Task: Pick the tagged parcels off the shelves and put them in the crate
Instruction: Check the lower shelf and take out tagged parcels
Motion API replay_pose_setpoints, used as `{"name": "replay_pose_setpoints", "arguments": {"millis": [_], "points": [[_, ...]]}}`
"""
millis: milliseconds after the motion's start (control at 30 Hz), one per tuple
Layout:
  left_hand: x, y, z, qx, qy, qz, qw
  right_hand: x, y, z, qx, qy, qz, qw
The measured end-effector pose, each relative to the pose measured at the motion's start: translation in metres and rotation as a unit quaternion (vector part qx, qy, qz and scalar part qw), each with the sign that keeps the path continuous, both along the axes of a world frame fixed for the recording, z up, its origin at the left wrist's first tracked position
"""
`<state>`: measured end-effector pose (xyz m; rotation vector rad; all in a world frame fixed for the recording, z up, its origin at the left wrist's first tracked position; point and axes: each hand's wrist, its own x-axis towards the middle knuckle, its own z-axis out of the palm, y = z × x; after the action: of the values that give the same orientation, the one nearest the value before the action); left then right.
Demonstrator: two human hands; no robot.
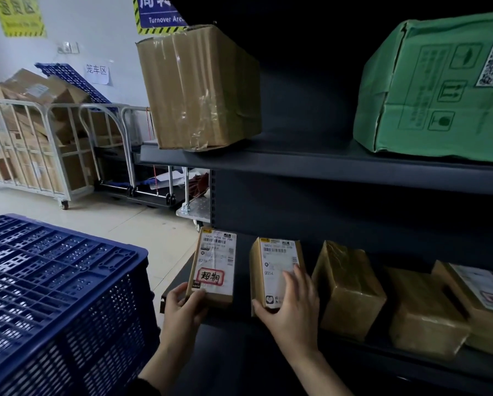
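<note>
A small brown parcel with a white label and a red-framed handwritten tag lies at the left end of the lower shelf. My left hand grips its near corner, thumb on top. Right of it stands a second small labelled parcel; my right hand holds its near end, fingers spread over the label and thumb at the bottom edge. No tag shows on it. The blue plastic crate stands at the lower left, beside the shelf.
Three more brown parcels lie further right on the lower shelf. On the upper shelf sit a taped cardboard box and a green carton. Metal roll cages with boxes stand on the floor behind.
</note>
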<state>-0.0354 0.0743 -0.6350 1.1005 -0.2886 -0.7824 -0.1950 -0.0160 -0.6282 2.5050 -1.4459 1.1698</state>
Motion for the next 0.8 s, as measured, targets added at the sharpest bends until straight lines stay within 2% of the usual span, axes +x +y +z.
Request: {"name": "replay_pose_setpoints", "arguments": {"millis": [200, 467, 700, 800], "points": [[-0.003, 0.01, 0.003, -0.02, 0.01, -0.009, 1.0, 0.003, 0.004, 0.003, 0.029, 0.037, -0.012, 0.999], [-0.001, 0.012, 0.013, -0.03, -0.024, -0.003, 0.999, 0.018, -0.009, 0.02, 0.075, 0.093, -0.024, 0.992], [-0.004, 0.004, 0.016, -0.036, -0.014, -0.013, 0.999, 0.023, -0.016, 0.038, 0.163, 0.18, 0.003, 0.97], [-0.006, -0.003, 0.028, -0.045, -0.02, -0.017, 0.999, 0.01, -0.01, 0.053, 0.155, 0.182, 0.021, 0.971]]}}
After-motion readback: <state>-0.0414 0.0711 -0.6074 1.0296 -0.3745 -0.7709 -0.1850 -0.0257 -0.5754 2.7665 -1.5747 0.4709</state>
